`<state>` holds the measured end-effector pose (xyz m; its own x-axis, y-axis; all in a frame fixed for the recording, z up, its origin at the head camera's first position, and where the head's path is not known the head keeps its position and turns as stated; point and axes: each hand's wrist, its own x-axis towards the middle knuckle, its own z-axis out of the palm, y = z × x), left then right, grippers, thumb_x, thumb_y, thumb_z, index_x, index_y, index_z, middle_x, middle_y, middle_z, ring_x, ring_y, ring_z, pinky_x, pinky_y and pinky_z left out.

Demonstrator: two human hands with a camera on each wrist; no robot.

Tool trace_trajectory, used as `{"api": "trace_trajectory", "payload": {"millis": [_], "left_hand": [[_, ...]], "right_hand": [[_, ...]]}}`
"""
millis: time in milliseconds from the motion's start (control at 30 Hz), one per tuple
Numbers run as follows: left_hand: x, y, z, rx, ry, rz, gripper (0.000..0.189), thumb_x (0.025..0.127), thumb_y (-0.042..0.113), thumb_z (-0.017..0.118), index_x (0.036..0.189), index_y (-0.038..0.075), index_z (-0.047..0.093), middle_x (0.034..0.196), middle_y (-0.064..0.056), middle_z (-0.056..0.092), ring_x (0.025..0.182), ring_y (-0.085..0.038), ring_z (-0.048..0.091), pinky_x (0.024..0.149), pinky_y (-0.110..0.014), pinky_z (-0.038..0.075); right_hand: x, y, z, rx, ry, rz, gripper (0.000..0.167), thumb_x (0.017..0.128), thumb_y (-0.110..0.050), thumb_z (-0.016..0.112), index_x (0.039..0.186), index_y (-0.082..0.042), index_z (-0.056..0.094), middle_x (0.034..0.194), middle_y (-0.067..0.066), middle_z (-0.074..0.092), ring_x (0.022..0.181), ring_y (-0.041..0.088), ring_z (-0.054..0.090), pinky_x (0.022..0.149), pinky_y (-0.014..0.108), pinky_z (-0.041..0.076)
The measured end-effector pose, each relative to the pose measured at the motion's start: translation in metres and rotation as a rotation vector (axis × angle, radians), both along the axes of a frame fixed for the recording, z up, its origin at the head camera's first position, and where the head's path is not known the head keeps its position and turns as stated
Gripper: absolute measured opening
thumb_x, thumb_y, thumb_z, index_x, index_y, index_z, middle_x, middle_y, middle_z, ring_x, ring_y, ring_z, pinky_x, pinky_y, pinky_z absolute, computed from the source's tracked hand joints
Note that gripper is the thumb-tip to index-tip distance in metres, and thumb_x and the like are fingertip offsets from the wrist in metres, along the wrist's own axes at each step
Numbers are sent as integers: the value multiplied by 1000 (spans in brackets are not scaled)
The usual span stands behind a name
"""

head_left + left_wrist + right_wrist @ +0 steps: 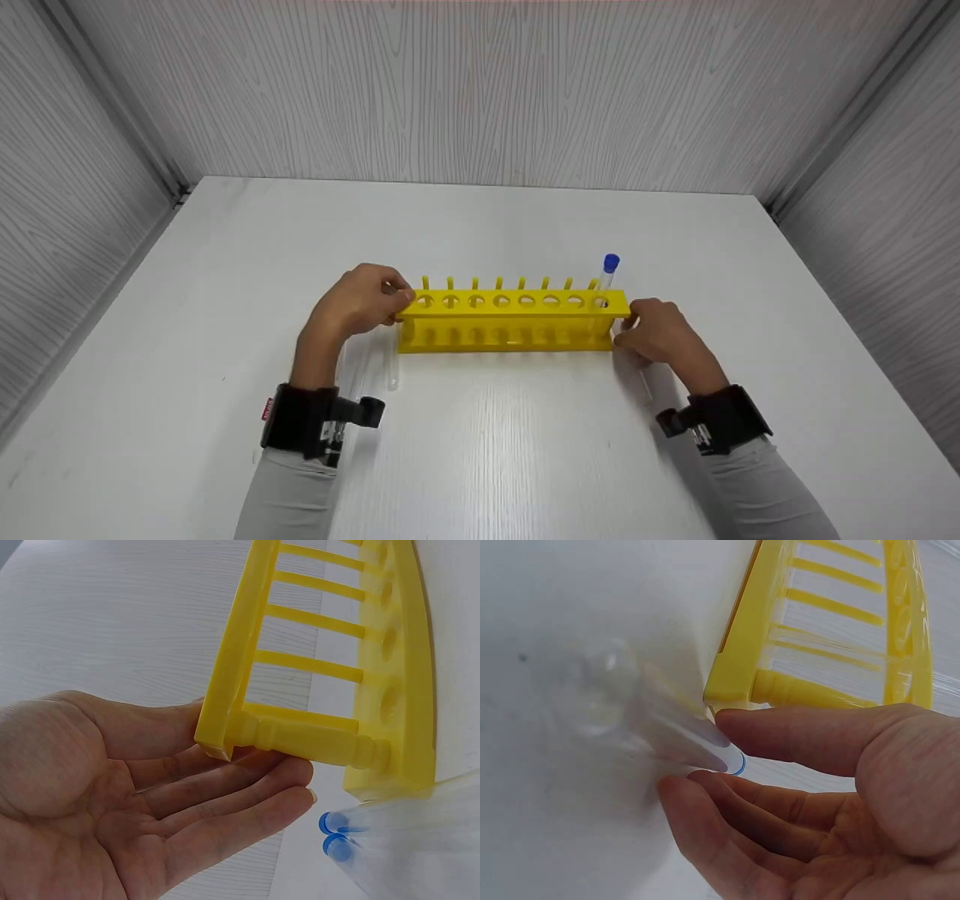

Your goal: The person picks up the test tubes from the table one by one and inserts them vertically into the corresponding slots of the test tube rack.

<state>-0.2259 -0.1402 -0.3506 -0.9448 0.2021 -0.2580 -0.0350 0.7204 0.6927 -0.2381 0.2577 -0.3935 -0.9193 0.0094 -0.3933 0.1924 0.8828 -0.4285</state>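
Note:
A yellow test tube rack [510,345] stands in the middle of the white table. My left hand [367,300] holds its left end at the top board, thumb at the edge and fingers passing the end post [307,741]. At the other end is my right hand [660,330], its thumb by the rack's lower corner. A clear test tube [667,731] with a blue end lies between that thumb and the curled fingers; I cannot tell whether they pinch it. A blue-capped test tube [609,274] stands in the rightmost hole.
Beside the rack's left end lie more clear tubes [392,371]; two blue caps [335,846] show in the left wrist view. Yellow pegs [499,283] stick up along the rack's back. Grey wood-grain panels [480,90] enclose the table's back and sides.

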Motion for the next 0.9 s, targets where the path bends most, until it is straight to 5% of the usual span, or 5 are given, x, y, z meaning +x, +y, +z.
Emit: {"api": "trace_trajectory", "payload": {"millis": [567, 900], "left_hand": [[-1, 0, 1, -4, -24, 23, 33, 104, 24, 55, 129, 5, 64, 124, -18, 69, 103, -33, 70, 84, -38, 50], [-1, 0, 0, -6, -24, 17, 35, 105, 25, 54, 131, 4, 63, 124, -18, 69, 105, -34, 69, 85, -38, 49]], "right_hand": [[0, 3, -3, -3, 47, 44, 31, 90, -16, 68, 112, 4, 59, 91, 17, 63, 60, 19, 64, 55, 27, 53], [-1, 2, -3, -5, 44, 40, 32, 91, -16, 69, 113, 3, 58, 93, 17, 63, 61, 19, 64, 55, 27, 53]]}}
